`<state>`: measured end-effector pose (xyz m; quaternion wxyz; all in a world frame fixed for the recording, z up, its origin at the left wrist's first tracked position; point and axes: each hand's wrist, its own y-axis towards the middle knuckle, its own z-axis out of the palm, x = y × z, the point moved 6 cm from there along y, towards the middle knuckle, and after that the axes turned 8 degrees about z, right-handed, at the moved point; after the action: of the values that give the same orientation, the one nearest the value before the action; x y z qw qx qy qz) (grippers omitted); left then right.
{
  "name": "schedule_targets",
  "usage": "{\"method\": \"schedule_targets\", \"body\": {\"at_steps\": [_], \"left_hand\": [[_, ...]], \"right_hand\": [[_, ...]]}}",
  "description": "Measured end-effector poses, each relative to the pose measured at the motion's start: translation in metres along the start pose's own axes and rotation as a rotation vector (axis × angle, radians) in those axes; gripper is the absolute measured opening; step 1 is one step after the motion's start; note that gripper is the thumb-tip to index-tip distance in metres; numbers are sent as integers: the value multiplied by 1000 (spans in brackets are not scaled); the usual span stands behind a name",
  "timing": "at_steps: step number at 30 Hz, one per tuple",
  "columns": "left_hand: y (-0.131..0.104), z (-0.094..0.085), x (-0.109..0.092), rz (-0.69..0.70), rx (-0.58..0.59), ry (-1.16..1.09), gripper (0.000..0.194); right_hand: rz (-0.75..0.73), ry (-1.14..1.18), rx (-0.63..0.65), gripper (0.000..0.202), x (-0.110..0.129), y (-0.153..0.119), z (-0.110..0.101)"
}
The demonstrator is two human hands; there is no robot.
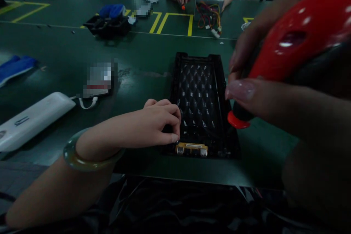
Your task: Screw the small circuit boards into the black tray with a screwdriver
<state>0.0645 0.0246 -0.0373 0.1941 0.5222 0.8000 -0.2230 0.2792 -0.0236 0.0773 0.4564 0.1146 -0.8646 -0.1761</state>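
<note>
My right hand (255,91) is raised close to the camera, its fingers wrapped round a red-and-black screwdriver (298,29). No shaft can be made out below the red collar. On the table lies a black plastic panel (197,95) with a diamond-patterned middle and a raised rim. A small yellowish circuit board (192,147) with metal ports sits at the panel's near end. At the left end of that board, my left hand (164,122) has thumb and forefinger pinched together over a tiny dark thing too small to name. A green bangle circles the left wrist.
A white power bank-like device (35,120) with a cable lies left, beside a blurred-out phone-like object (98,80). Blue gloves (16,67) are at far left. A black tray (106,23) stands beyond. Across the table, a person handles a metal box (210,5) with coloured wires.
</note>
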Motion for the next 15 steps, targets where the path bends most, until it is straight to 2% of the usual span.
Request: {"method": "schedule_targets", "body": {"at_steps": [3, 7, 12, 15], "left_hand": [[0, 0, 0, -7, 18, -8, 17], [1, -3, -1, -15, -7, -23, 19], [3, -4, 0, -19, -83, -9, 23], [4, -6, -3, 7, -145, -5, 22]], "right_hand": [[-35, -182, 135, 16, 16, 13, 25], [40, -165, 246, 17, 20, 23, 50], [-5, -196, 283, 16, 15, 23, 53], [9, -168, 243, 12, 17, 24, 48]]}}
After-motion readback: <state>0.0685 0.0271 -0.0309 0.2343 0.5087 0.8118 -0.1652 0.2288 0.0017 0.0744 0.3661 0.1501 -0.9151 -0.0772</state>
